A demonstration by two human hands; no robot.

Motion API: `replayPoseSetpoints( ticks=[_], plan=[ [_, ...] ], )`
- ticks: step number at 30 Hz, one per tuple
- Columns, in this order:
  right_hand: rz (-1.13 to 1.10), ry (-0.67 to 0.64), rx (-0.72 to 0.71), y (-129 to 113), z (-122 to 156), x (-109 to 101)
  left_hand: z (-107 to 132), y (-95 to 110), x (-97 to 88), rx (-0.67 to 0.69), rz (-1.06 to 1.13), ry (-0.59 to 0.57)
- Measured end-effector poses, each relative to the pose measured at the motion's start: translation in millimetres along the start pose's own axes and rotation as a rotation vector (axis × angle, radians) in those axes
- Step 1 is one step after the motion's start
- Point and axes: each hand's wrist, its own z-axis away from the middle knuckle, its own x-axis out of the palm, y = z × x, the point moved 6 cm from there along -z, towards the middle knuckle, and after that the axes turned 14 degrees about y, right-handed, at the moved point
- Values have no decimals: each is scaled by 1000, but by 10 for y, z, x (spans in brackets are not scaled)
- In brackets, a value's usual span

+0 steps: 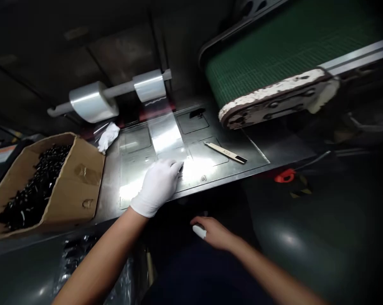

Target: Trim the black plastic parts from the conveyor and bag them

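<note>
My left hand (pixel 159 184), in a white glove, rests at the front of the metal worktop. Its fingers are closed on a small black part (pixel 180 167), mostly hidden by the glove. Just beyond the hand lies the end of a clear plastic film strip (pixel 167 133), drawn from a roll (pixel 149 86). My right hand (pixel 215 233) is bare, with a white cover on the thumb. It hangs below the worktop's front edge, fingers loosely apart, holding nothing that shows. To the right of my left hand lies a beige cutter knife (pixel 225 153) marked with dark characters.
A cardboard box (pixel 73 182) of small black parts stands at left. Beside it lies a crumpled white glove or cloth (pixel 108 137). Another film roll (pixel 92 101) shares the bar. A green conveyor belt (pixel 274 55) overhangs the back right. A black piece (pixel 197 112) lies on the worktop (pixel 134 169).
</note>
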Motion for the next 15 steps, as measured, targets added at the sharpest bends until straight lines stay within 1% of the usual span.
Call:
replayPoseSetpoints(
  ticks=[4,6,8,11,13,15],
  plan=[
    [-33,79,49,174,116,-57,-76,4,-5,73,-27,-76],
    [-45,104,69,246,149,-100,-111,-41,-16,66,-12,-98],
    [-48,116,81,296,157,-148,-185,-134,-31,15,24,-95],
    [-41,113,82,332,143,-221,-334,-334,-67,-107,126,-65],
    [-36,105,72,342,132,-266,-406,-473,-121,-184,196,-17],
    [-35,102,65,354,132,-307,-420,-593,-212,-251,233,71]
  ],
)
